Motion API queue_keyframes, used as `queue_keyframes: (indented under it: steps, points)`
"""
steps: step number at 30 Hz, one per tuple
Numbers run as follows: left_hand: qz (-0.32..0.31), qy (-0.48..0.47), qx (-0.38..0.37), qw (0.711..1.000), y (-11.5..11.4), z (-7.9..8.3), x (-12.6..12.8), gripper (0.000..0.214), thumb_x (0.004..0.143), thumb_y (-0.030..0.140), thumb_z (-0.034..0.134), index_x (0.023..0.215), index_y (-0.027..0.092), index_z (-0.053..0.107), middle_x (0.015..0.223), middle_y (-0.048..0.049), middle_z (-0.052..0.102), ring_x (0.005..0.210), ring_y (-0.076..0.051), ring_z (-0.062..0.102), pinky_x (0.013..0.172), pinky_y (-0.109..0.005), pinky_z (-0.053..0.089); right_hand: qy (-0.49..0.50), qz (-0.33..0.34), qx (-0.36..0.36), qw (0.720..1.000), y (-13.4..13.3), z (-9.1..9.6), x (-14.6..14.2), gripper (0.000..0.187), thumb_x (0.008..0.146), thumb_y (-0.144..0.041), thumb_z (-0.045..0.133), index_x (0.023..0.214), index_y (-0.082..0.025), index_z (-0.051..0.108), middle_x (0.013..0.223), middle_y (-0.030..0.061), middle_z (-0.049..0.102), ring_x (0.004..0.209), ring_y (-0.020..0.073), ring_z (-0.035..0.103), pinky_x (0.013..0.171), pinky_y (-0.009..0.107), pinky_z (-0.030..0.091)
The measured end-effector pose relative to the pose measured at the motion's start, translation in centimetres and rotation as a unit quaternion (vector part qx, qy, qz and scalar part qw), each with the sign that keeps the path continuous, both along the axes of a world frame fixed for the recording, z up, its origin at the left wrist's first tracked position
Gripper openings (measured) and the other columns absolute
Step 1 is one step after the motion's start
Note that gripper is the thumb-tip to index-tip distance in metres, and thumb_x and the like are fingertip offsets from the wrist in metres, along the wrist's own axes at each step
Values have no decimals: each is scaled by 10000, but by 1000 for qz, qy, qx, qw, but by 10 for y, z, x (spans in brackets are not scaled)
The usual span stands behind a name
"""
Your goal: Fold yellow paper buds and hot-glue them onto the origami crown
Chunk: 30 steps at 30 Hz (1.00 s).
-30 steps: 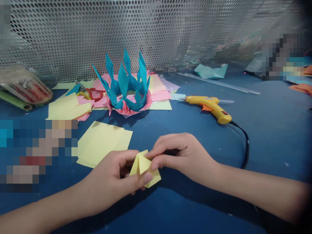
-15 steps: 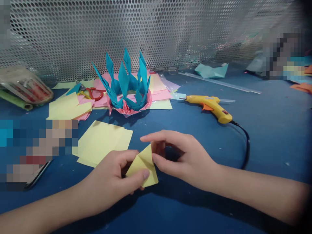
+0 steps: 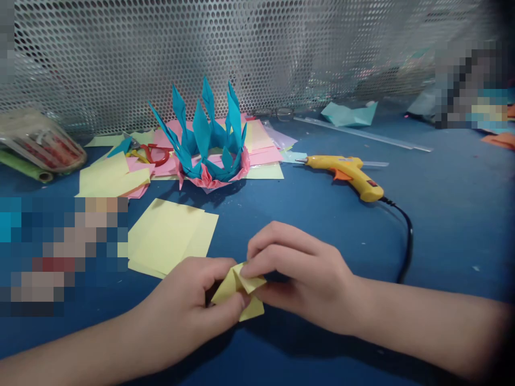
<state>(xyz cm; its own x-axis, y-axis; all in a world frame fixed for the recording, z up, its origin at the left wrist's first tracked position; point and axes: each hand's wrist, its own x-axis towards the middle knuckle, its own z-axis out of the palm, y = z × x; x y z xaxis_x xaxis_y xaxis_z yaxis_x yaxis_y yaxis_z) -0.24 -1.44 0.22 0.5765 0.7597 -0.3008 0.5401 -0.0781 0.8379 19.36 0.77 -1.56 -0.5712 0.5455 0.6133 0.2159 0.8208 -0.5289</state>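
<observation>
A small folded piece of yellow paper (image 3: 229, 287) is held up between my two hands, over the blue table. My left hand (image 3: 201, 295) grips it from the left, thumb on its front face and fingers behind. On the right, my right hand (image 3: 300, 284) pinches the paper's upper flap, which is bent over toward me. The right fingertips press on that flap while the right thumb is partly hidden beneath. A stack of flat yellow paper sheets (image 3: 169, 233) lies just beyond my left hand.
Behind stands a blue paper crown (image 3: 199, 134) with a pink base. To its right lies a yellow glue gun (image 3: 350, 174) with a black cord. Red-handled scissors (image 3: 159, 155), coloured sheets and a plastic container (image 3: 40, 142) are at left; a perforated metal panel (image 3: 261, 53) rises behind.
My right hand has come down onto the yellow paper, its raised fingers closing on the top flap. That flap pointed up before and is now bent down. My left hand keeps its grip.
</observation>
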Motion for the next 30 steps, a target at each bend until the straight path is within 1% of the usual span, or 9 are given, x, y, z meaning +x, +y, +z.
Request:
queue_keyframes:
  steps: [4, 6, 9, 13, 17, 19, 21, 24, 30]
  points:
    - [-7, 17, 34, 999, -1, -2, 0, 140, 833, 228, 496, 701, 199, 532, 666, 45, 508, 596, -115, 427, 536, -202, 345, -30, 8, 54, 998, -4, -1, 2, 125, 957, -201, 523, 932, -159, 638, 873, 68, 651, 792, 146, 596, 715, 266, 515]
    - [-7, 16, 49, 999, -1, -2, 0, 116, 815, 208, 506, 711, 200, 556, 691, 37, 556, 609, -122, 463, 552, -205, 368, -34, 15, 57, 998, -5, 0, 3, 137, 959, -200, 525, 986, -148, 649, 896, 76, 657, 819, 148, 604, 737, 262, 518]
    - [-7, 14, 40, 999, -1, -1, 0, 102, 816, 201, 510, 749, 200, 588, 726, 31, 600, 632, -129, 498, 578, -206, 400, -29, 11, 51, 998, -5, 0, 3, 140, 961, -182, 517, 974, -152, 653, 886, 70, 651, 825, 140, 608, 740, 242, 524]
    - [-6, 9, 10, 1000, -1, 1, -2, 128, 838, 263, 527, 805, 195, 630, 757, 19, 621, 653, -136, 516, 585, -207, 430, -7, 16, 21, 1000, -4, 0, 1, 112, 958, -179, 525, 938, -180, 635, 870, 53, 634, 811, 129, 606, 726, 225, 530]
    - [3, -1, -25, 1000, -1, 0, -10, 161, 828, 332, 574, 860, 201, 661, 747, 13, 622, 663, -145, 538, 577, -205, 460, 8, 37, 2, 999, -2, 0, 0, 75, 942, -167, 543, 946, -176, 617, 893, 62, 620, 838, 129, 596, 746, 216, 536]
    - [9, -6, -34, 999, -1, 0, -14, 167, 808, 364, 611, 835, 211, 671, 711, 14, 611, 662, -152, 549, 573, -208, 470, 3, 64, -13, 998, 0, 0, 0, 76, 932, -152, 543, 968, -172, 607, 931, 75, 606, 864, 131, 591, 768, 219, 538]
    - [14, -10, -43, 999, -2, 0, -17, 173, 790, 387, 638, 810, 220, 675, 680, 15, 599, 645, -153, 550, 555, -209, 469, 2, 97, -49, 994, 2, 1, 1, 98, 917, -126, 552, 989, -172, 601, 977, 85, 583, 890, 126, 587, 793, 216, 534]
    - [23, -14, -56, 998, -2, -1, -19, 179, 785, 404, 650, 796, 227, 672, 666, 14, 586, 632, -152, 548, 537, -207, 462, 10, 125, -103, 987, 4, 3, 3, 122, 886, -90, 581, 977, -165, 616, 1010, 85, 551, 927, 119, 578, 836, 214, 522]
    - [19, -32, -106, 994, 0, -3, -20, 183, 792, 395, 665, 850, 222, 680, 700, 16, 586, 653, -148, 540, 555, -213, 456, 27, 152, -136, 979, 6, 6, 2, 114, 856, -59, 601, 934, -108, 669, 1002, 94, 548, 955, 124, 579, 868, 219, 512]
